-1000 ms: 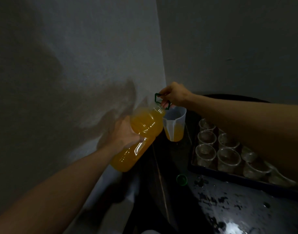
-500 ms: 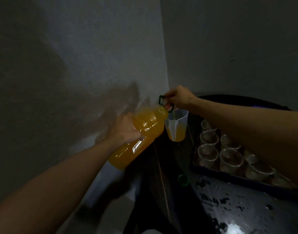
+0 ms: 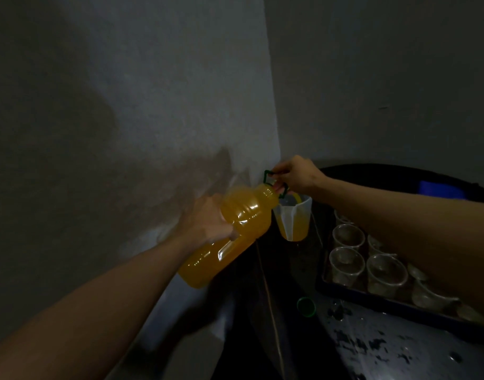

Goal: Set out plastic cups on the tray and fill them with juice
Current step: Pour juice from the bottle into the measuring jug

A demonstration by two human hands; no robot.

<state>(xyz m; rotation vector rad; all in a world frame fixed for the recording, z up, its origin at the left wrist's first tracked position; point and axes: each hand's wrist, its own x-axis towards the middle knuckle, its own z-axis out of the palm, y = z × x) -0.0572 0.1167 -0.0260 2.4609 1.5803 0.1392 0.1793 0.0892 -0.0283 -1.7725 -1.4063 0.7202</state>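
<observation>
Green plastic: you pinch the loop handle point(image 3: 269, 177) in your right hand point(image 3: 298, 176) at centre frame, while your left hand point(image 3: 208, 223) wraps the ribbed, clear bottle point(image 3: 243, 215) of orange juice point(image 3: 202, 270). Tip slowly, with the neck over the translucent jug point(image 3: 297, 218). Thin, clear cups point(image 3: 346, 263) look empty on the dark tray point(image 3: 378, 304), lower right.

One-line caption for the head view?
Left hand and right hand tilt juice bottle over jug beside tray of clear cups.

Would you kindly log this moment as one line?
left hand grips bottle; right hand holds green handle; bottle over part-filled jug; cups empty
</observation>
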